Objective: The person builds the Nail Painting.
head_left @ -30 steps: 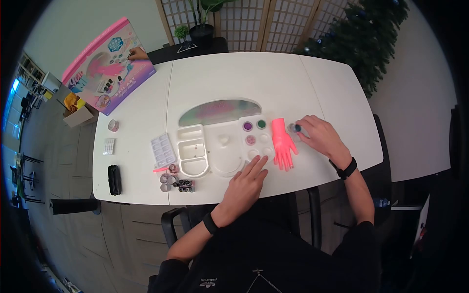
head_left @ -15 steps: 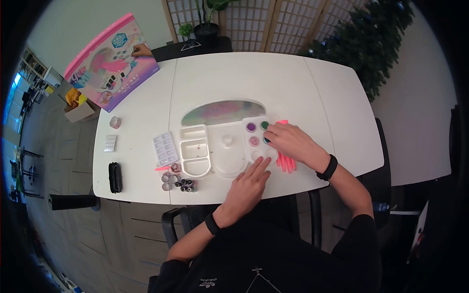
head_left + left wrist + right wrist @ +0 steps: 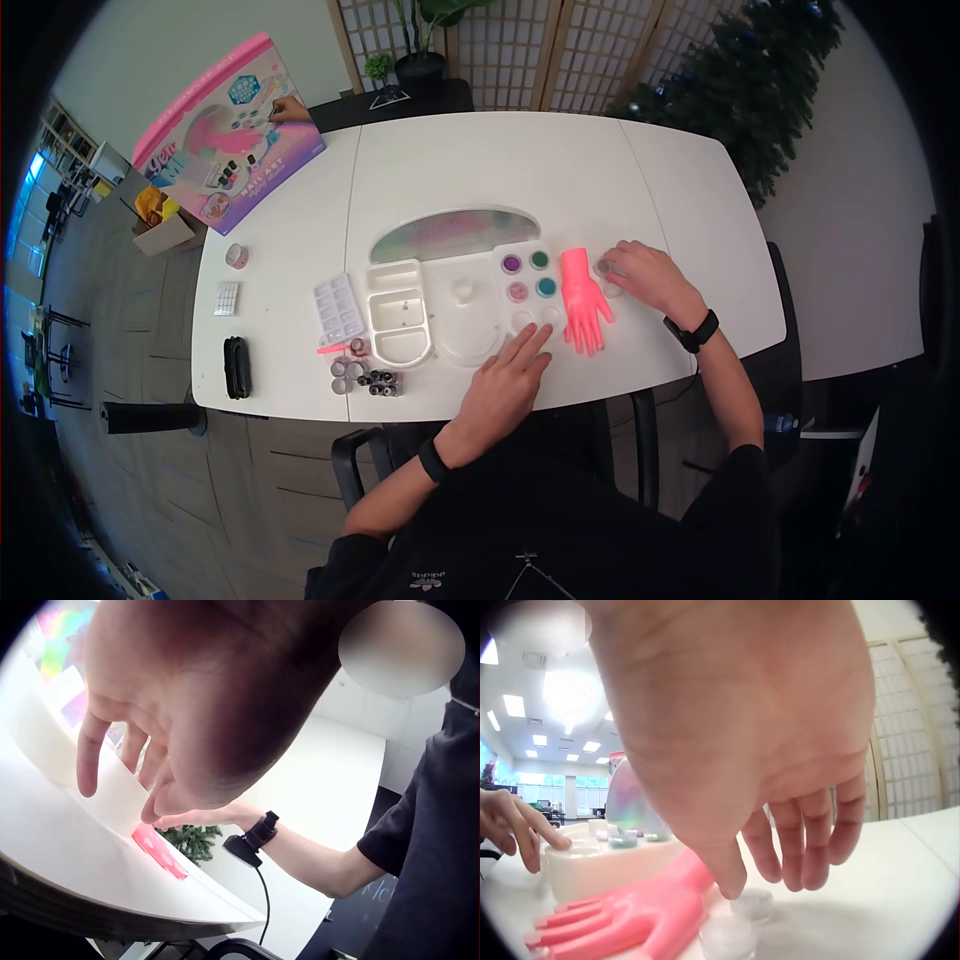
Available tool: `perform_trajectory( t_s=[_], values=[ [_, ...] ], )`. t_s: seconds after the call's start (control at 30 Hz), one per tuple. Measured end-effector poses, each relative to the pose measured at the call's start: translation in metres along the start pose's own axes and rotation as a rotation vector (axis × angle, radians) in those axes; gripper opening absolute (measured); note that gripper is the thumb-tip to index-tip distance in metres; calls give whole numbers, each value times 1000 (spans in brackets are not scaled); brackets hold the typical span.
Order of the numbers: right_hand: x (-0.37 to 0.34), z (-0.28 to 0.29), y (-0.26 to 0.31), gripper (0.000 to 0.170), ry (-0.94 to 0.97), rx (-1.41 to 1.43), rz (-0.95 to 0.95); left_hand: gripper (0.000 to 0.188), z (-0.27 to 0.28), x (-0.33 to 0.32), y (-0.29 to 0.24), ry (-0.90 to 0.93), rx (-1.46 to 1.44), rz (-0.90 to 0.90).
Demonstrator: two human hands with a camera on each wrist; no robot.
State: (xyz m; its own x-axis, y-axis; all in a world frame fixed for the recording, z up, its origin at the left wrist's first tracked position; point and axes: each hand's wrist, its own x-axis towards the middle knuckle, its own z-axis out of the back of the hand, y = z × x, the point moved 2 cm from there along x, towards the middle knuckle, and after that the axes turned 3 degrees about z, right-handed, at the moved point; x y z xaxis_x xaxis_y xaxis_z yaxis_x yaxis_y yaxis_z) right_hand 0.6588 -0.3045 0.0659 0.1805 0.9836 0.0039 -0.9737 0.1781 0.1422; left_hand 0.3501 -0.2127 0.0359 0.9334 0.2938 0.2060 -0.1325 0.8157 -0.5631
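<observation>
My left hand (image 3: 505, 385) rests with straight fingers on the front edge of the white tray's (image 3: 470, 345) round-well section. In that section sit a purple pot (image 3: 511, 264), a green pot (image 3: 540, 260), a pink glitter pot (image 3: 517, 291) and a teal pot (image 3: 546, 288). Beside the tray lies a pink model hand (image 3: 585, 305), its fingers toward the person. My right hand (image 3: 650, 275) reaches down just past it, fingers and thumb apart. Two small clear jars stand under it: a nearer jar (image 3: 729, 939) and a farther jar (image 3: 752, 904) close by the thumb tip.
A compartment tray (image 3: 398, 312), a white palette (image 3: 339, 308), small jars (image 3: 341, 385) and dark bottles (image 3: 383, 382) stand to the left. Farther left are a black case (image 3: 236, 367) and a lidded pot (image 3: 236, 256). A nail art box (image 3: 230, 135) stands at the back left.
My right hand carried the teal pot from the right of the model hand into a tray well, let it go, and moved back right to the clear jars. My left hand stayed put.
</observation>
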Motion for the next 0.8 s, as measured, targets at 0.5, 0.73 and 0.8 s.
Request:
perform_trajectory(
  t_s=[0.5,0.73,0.8],
  values=[
    [10,48,84,25,-43,43,210,32,-3,-8,2,-17,56,-70],
    [24,24,132,25,46,74,404,37,10,-17,-8,-30,115,-127],
    [26,10,129,25,24,58,450,38,13,-19,-5,-60,44,-110]
  ],
)
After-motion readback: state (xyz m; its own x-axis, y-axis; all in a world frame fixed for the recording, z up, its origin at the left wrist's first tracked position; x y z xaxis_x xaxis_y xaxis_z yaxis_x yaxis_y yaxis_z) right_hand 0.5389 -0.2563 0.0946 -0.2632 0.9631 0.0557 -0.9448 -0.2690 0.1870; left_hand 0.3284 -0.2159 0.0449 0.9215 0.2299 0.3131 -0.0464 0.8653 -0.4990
